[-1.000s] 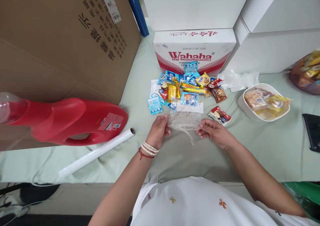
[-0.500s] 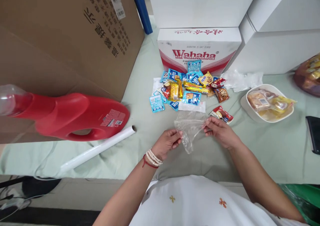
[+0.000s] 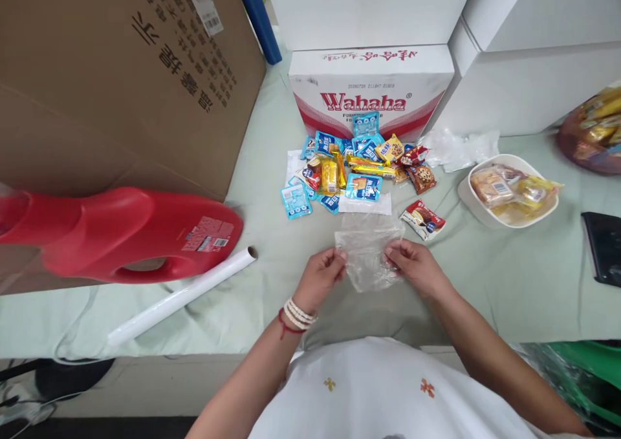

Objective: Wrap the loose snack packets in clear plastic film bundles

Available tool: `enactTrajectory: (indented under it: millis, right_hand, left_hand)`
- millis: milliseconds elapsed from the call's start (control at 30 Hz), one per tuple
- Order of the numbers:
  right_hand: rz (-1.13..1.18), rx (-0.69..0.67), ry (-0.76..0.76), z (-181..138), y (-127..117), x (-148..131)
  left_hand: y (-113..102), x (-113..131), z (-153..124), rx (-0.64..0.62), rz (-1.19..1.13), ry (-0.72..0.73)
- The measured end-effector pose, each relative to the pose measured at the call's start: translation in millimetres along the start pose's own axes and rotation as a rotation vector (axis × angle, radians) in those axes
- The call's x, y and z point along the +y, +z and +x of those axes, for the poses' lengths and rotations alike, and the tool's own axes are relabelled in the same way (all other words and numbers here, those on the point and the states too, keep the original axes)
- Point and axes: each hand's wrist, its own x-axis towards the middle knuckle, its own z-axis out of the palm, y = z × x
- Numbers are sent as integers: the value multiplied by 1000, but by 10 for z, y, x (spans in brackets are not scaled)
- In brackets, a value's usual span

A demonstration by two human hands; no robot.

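Note:
A clear plastic bag [image 3: 367,258] is stretched between my two hands, just above the table. My left hand [image 3: 321,276], with beaded bracelets on its wrist, pinches the bag's left edge. On the other side, the fingers of my right hand [image 3: 416,266] close on the right edge. Just beyond my right hand lies a red and white snack packet [image 3: 423,219]. Farther back sits a pile of small wrapped snacks: blue packets [image 3: 363,187], yellow sticks [image 3: 371,169] and a brown cookie packet [image 3: 421,178].
Behind the snacks stands a Wahaha box [image 3: 371,90]. At right are a white bowl [image 3: 509,216] of wrapped food, crumpled clear plastic bags [image 3: 453,148] and a black phone-like object [image 3: 601,248]. A red jug [image 3: 107,225], a white roll [image 3: 184,297] and a large cardboard box [image 3: 97,103] occupy the left.
The bag has been spread flatter and wider. My right hand has moved a little lower along its edge. The whole view has shifted slightly.

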Motion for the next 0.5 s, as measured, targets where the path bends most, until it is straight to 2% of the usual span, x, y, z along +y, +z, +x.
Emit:
enactTrajectory:
  millis: [133,167,200,267,300,333,367,433,500]
  right_hand:
    - [1,-78,43,12,-144,-17]
    - [-1,-89,47,1,-148,-14]
    - [-4,-94,51,-14,-143,-6]
    - [-13,-93,57,-50,-118,18]
    - [-21,-91,58,-69,-106,31]
    - [-27,-86,60,-86,-96,41]
    - [-32,-79,63,-102,-91,47]
    - [-33,-62,73,-127,-88,48]
    - [-22,-49,79,-143,-89,37]
  left_hand:
    - [-242,-23,44,-81,56,-70]
    - [-273,-23,31,-35,122,-50]
    - [-286,-16,6,65,212,2]
    - [-262,27,-85,348,431,226]
    - [-227,59,-143,442,539,387]
    - [-179,92,-205,459,626,565]
    - [-123,123,-263,391,683,739]
    - [6,158,-352,113,720,987]
    - [137,140,-383,-84,722,1056]
